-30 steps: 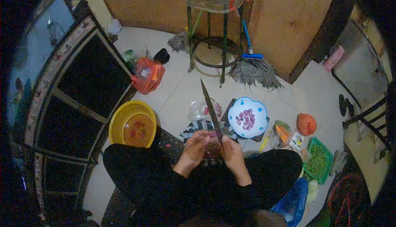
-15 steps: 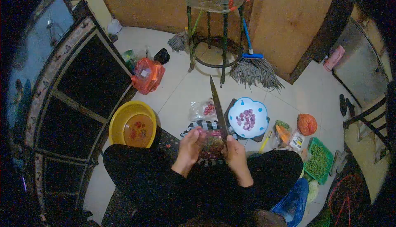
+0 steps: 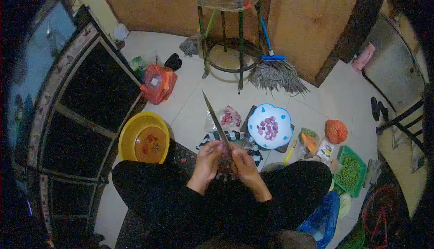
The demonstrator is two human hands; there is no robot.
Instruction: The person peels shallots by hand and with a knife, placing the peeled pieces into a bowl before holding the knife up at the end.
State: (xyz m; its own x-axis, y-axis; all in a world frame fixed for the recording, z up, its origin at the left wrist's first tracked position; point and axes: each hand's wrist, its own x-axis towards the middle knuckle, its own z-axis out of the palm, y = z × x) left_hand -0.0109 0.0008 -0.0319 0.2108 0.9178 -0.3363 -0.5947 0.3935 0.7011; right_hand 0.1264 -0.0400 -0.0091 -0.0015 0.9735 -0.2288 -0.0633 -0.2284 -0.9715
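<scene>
Held between the fingers of my left hand (image 3: 207, 164) is a small purplish-red onion (image 3: 223, 148). My right hand (image 3: 246, 169) is wrapped round the handle of a long knife (image 3: 216, 121), whose blade points up and to the left, its lower part beside the onion. Below and behind the hands lies a black-and-white striped plastic bag (image 3: 230, 136). A clear bag with small red onions (image 3: 231, 116) rests on the floor beyond it. To the right, a white-and-blue flower-shaped bowl (image 3: 285, 121) holds several peeled purple onions (image 3: 268, 128).
A yellow basin (image 3: 128, 133) with water and scraps stands at the left, near a red plastic bag (image 3: 158, 84). At the right are a green basket (image 3: 360, 182), an orange bag (image 3: 336, 132) and bagged vegetables (image 3: 309, 141). A stool (image 3: 240, 47) and mop (image 3: 279, 75) stand ahead.
My right hand has moved left, closer to my left hand. The knife has swung from nearly upright to a leftward tilt, its blade now beside the onion.
</scene>
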